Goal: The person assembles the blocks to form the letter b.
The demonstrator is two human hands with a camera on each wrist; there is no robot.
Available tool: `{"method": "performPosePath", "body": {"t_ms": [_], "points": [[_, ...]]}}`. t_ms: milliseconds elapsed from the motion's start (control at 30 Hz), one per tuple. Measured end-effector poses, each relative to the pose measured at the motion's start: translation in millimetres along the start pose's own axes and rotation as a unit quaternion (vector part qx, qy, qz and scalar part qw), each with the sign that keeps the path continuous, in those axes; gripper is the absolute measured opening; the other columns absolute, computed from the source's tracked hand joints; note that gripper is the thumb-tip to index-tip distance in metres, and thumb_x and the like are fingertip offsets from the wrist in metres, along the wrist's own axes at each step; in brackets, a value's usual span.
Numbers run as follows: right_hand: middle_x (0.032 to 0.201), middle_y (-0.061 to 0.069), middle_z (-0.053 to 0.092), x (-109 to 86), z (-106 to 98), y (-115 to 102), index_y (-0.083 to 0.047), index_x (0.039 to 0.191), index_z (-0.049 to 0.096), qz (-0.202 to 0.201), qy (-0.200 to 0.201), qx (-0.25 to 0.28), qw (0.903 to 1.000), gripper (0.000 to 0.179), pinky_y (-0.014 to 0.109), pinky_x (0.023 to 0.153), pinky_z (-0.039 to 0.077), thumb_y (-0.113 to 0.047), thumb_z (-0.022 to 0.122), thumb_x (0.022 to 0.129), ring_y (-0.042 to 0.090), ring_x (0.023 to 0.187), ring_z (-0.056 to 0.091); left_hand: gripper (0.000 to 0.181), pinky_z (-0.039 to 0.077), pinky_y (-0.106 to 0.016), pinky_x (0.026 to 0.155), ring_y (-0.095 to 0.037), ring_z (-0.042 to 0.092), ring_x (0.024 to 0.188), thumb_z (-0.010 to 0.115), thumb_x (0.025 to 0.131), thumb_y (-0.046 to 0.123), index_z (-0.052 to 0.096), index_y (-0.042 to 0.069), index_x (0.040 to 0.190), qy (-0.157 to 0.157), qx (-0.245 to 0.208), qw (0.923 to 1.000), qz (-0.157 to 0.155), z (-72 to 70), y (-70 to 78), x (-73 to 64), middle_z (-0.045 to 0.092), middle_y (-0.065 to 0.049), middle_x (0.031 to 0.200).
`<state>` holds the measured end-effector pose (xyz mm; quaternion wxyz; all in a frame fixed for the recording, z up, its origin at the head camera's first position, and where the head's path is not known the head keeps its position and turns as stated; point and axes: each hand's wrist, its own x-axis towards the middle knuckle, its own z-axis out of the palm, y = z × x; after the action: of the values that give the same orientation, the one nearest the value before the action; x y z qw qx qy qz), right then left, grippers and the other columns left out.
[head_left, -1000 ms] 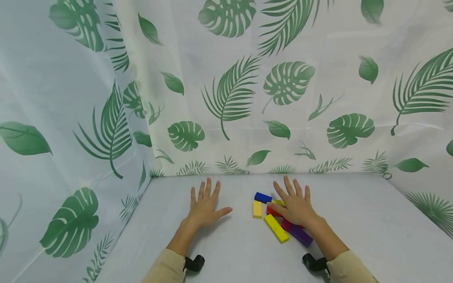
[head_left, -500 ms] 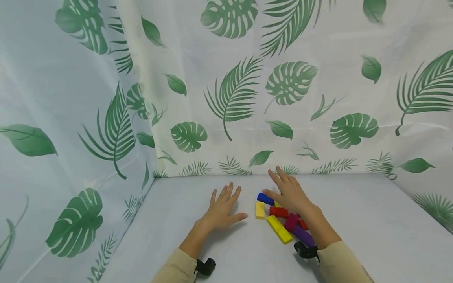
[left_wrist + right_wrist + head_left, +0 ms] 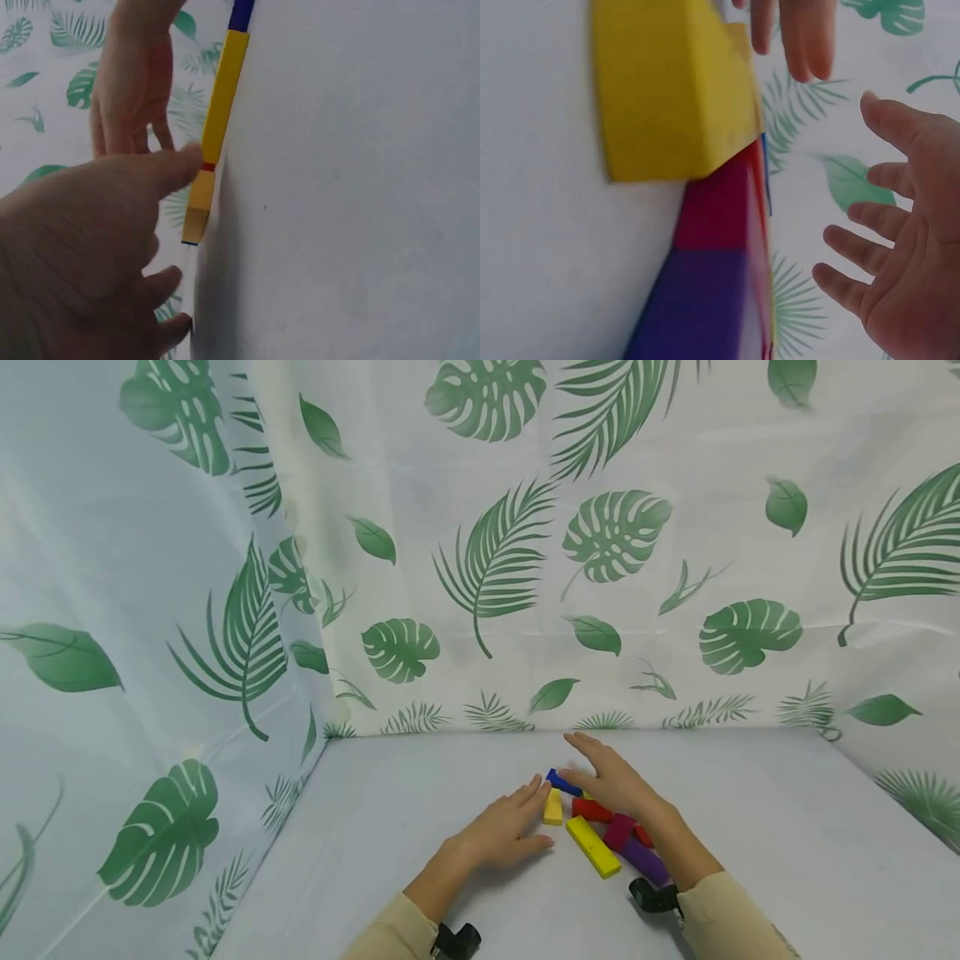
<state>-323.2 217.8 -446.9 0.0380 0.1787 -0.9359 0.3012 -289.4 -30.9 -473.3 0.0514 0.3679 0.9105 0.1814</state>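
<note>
My left hand (image 3: 501, 831) is low over the table, fingers extended, its fingertips right at a short light-yellow block (image 3: 552, 808). In the left wrist view its thumb overlaps the row of blocks. My right hand (image 3: 617, 783) hovers over the back of the pile with fingers spread, holding nothing; the right wrist view shows its palm (image 3: 922, 247) apart from the blocks. Beneath and beside it lie a blue block (image 3: 564, 782), a red block (image 3: 592, 811), a magenta block (image 3: 618, 832) and a purple block (image 3: 645, 862). A long yellow block (image 3: 592, 847) lies in front. Part of the pile is hidden.
The blocks lie on a pale tabletop (image 3: 787, 860). Behind it hangs a white sheet with green leaf prints (image 3: 487, 552), and another leaf-printed sheet (image 3: 75, 760) stands at the left. A black wrist camera (image 3: 652, 896) sits close to the purple block.
My left hand has moved right, up to the light-yellow block. The right hand rose off the pile, uncovering the red and magenta blocks, then came slightly lower. The blocks have barely shifted.
</note>
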Motion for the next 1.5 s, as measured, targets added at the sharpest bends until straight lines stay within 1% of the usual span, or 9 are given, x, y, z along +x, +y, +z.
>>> {"method": "performPosePath", "body": {"t_ms": [200,333,533,800,900,1067,1200,1333,1500], "points": [[0.165,0.02,0.04,-7.1,3,12,-0.012,0.162,0.038,0.006,-0.026,0.011,0.9996,0.077,0.071,0.117,0.031,-0.05,0.065,0.1,0.048,0.152,0.035,0.075,0.022,-0.058,0.128,-0.025,0.024,0.161,0.052,0.106,0.052,0.019,0.025,0.168,-0.032,0.014,0.9994,-0.005,6.6,0.6,-0.7,0.014,0.0,0.176],[0.165,0.018,0.04,-9.1,5,16,-0.014,0.162,0.037,0.01,-0.04,0.015,0.999,0.075,0.071,0.117,0.032,-0.048,0.065,0.101,0.047,0.152,0.035,0.07,0.021,-0.058,0.128,-0.028,0.024,0.16,0.05,0.107,0.053,0.024,0.028,0.167,-0.037,0.032,0.9988,-0.005,8.3,1.0,-1.4,0.014,-0.001,0.176],[0.165,0.017,0.041,-9.2,7,15,-0.015,0.162,0.038,-0.007,-0.061,0.019,0.9979,0.074,0.071,0.116,0.032,-0.05,0.064,0.101,0.046,0.152,0.036,0.068,0.021,-0.058,0.128,-0.025,0.023,0.161,0.047,0.108,0.053,0.026,0.027,0.167,-0.031,0.032,0.999,0.0,10.0,-1.1,-2.5,0.012,-0.002,0.176],[0.164,0.019,0.041,-7.9,14,10,-0.01,0.161,0.038,-0.027,-0.128,0.037,0.9907,0.07,0.068,0.118,0.032,-0.041,0.063,0.103,0.046,0.151,0.038,0.067,0.025,-0.059,0.127,-0.012,0.025,0.159,0.048,0.108,0.053,0.033,0.021,0.164,-0.034,0.02,0.9991,-0.014,7.9,0.9,-5.1,0.019,0.003,0.174],[0.163,0.02,0.043,-6.9,16,11,-0.005,0.157,0.045,-0.035,-0.132,0.027,0.9902,0.066,0.068,0.118,0.033,-0.038,0.064,0.103,0.046,0.15,0.039,0.066,0.026,-0.058,0.126,-0.011,0.027,0.158,0.049,0.108,0.051,0.035,0.02,0.164,-0.032,0.022,0.9991,-0.015,7.1,1.7,-5.6,0.022,0.003,0.173],[0.163,0.019,0.043,-6.5,19,12,-0.004,0.152,0.052,-0.021,-0.133,0.001,0.9909,0.066,0.069,0.118,0.032,-0.043,0.066,0.101,0.046,0.15,0.038,0.064,0.028,-0.058,0.126,-0.011,0.029,0.158,0.05,0.108,0.05,0.037,0.02,0.163,-0.032,0.022,0.9992,-0.013,7.0,1.6,-4.6,0.025,0.002,0.172],[0.163,0.019,0.043,-5.4,21,13,-0.005,0.153,0.052,-0.026,-0.128,-0.016,0.9913,0.067,0.07,0.117,0.033,-0.046,0.065,0.101,0.047,0.149,0.039,0.058,0.033,-0.055,0.124,-0.012,0.034,0.156,0.05,0.109,0.046,0.043,0.019,0.16,-0.02,0.033,0.9992,-0.007,5.7,-0.1,-2.5,0.032,0.002,0.17],[0.163,0.018,0.044,-3.7,21,12,-0.006,0.154,0.051,-0.037,-0.124,-0.037,0.9909,0.068,0.069,0.116,0.034,-0.049,0.063,0.101,0.046,0.148,0.041,0.053,0.039,-0.045,0.122,-0.014,0.042,0.152,0.052,0.109,0.043,0.05,0.017,0.155,0.001,0.043,0.9991,-0.002,3.4,-1.6,-1.3,0.042,0.002,0.166],[0.164,0.014,0.043,-3.4,22,10,-0.008,0.154,0.051,-0.029,-0.123,-0.065,0.9898,0.071,0.07,0.117,0.03,-0.052,0.062,0.101,0.046,0.147,0.041,0.049,0.047,-0.035,0.114,-0.016,0.055,0.141,0.054,0.109,0.039,0.055,0.015,0.151,0.024,0.059,0.998,0.007,0.7,-1.5,-0.6,0.052,0.001,0.158]]}}
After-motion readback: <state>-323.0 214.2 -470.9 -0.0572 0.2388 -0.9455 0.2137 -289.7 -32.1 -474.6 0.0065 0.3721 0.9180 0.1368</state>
